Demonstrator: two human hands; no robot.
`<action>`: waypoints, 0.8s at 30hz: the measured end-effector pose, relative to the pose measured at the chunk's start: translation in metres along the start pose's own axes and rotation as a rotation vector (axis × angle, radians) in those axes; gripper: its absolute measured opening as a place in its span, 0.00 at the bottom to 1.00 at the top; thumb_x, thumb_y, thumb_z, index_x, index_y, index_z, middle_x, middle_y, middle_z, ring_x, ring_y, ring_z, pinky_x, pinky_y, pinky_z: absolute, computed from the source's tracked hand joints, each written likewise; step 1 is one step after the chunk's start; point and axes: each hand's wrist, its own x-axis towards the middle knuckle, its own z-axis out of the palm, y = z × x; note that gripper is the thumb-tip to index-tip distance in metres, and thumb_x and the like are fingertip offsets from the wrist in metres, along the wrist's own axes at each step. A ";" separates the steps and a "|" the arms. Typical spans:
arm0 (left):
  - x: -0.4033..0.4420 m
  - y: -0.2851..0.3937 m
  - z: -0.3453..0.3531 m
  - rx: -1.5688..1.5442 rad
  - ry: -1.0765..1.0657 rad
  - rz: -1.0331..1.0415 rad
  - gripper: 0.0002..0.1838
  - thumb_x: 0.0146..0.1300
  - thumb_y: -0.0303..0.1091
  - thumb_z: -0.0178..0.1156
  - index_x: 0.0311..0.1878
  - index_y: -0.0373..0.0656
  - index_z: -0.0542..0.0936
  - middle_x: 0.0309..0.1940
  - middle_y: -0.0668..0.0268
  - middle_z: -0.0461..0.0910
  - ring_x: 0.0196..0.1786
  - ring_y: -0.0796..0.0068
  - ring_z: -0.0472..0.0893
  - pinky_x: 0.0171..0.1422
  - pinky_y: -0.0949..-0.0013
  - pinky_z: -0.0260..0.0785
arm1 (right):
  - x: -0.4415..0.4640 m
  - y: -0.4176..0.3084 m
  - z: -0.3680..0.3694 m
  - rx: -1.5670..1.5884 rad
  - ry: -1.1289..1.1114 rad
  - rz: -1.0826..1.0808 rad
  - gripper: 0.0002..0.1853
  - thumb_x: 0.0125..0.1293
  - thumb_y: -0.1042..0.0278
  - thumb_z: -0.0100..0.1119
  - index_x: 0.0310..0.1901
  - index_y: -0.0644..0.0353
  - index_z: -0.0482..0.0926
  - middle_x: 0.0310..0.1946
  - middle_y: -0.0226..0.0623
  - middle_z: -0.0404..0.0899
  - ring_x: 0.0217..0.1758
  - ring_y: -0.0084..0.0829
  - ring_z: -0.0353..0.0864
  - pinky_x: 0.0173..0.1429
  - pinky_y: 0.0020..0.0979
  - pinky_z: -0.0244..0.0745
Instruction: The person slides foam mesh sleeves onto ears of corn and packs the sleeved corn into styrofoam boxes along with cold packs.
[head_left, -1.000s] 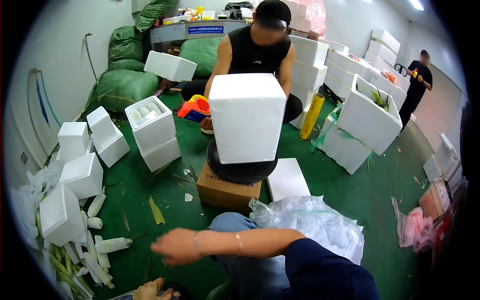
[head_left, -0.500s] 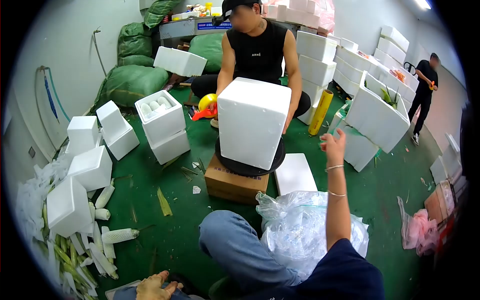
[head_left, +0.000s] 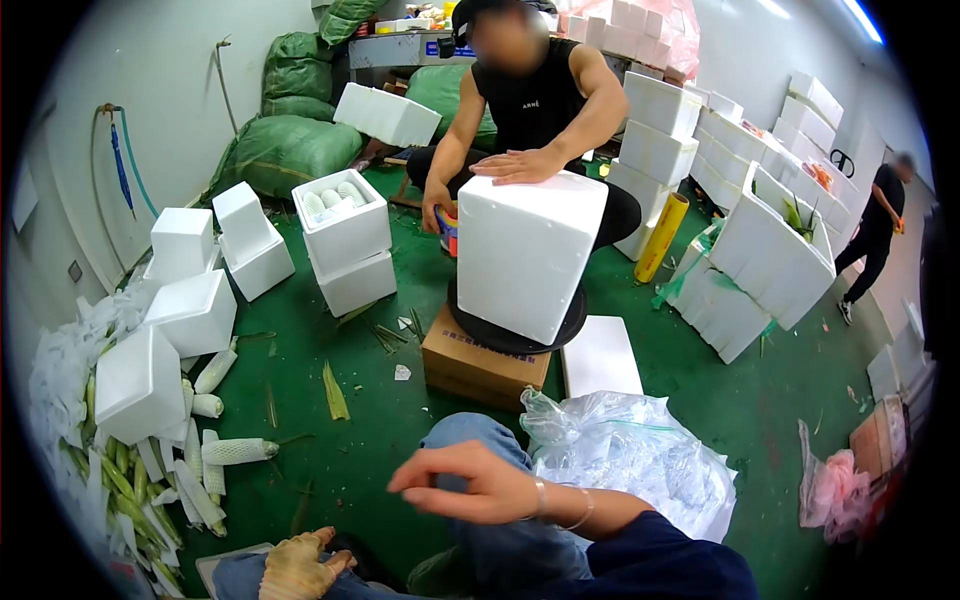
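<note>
My right hand (head_left: 472, 482), with bracelets at the wrist, hovers above my bent knee (head_left: 470, 432). Its fingers curve loosely, apart from the thumb, and hold nothing. At the bottom edge my left hand (head_left: 302, 566), in a yellowish glove, lies on my other leg with fingers stretched out and nothing in them. To the right of my right hand is a clear plastic bag (head_left: 630, 455) stuffed with clear packs. Farther off, a white foam box (head_left: 530, 260) stands on a round black stand (head_left: 515, 338) by a brown carton (head_left: 480, 365). A co-worker's hand (head_left: 518, 167) presses its top; the other holds a tape dispenser (head_left: 447, 232).
Corn cobs in white foam nets (head_left: 240, 451) and open foam boxes (head_left: 138, 390) lie at left. Two stacked boxes (head_left: 345, 240) hold netted produce. A white lid (head_left: 602, 355) and yellow roll (head_left: 662, 238) are at right. Another person (head_left: 880, 215) stands far right.
My right hand has come down and left from its raised position to above my knee. The co-worker has placed a hand on the box top and lowered the tape dispenser.
</note>
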 end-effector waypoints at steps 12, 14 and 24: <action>-0.006 0.003 -0.003 -0.017 0.054 -0.004 0.22 0.57 0.44 0.62 0.49 0.39 0.78 0.41 0.54 0.81 0.44 0.57 0.80 0.47 0.62 0.72 | 0.026 0.065 0.045 -0.238 -0.227 0.064 0.07 0.60 0.70 0.55 0.38 0.62 0.70 0.23 0.44 0.73 0.26 0.43 0.75 0.29 0.38 0.67; -0.008 0.001 -0.002 0.019 0.055 0.010 0.22 0.57 0.44 0.62 0.50 0.39 0.78 0.41 0.54 0.81 0.43 0.57 0.80 0.46 0.61 0.72 | 0.024 0.068 0.048 -0.272 -0.243 0.040 0.08 0.60 0.70 0.55 0.38 0.61 0.70 0.24 0.44 0.74 0.28 0.46 0.75 0.31 0.40 0.67; -0.006 0.001 -0.002 -0.001 0.000 -0.023 0.23 0.57 0.46 0.61 0.52 0.41 0.76 0.39 0.54 0.81 0.40 0.56 0.80 0.44 0.60 0.72 | 0.024 0.068 0.047 -0.375 -0.308 0.007 0.09 0.60 0.69 0.56 0.39 0.61 0.69 0.28 0.45 0.75 0.32 0.49 0.75 0.33 0.43 0.69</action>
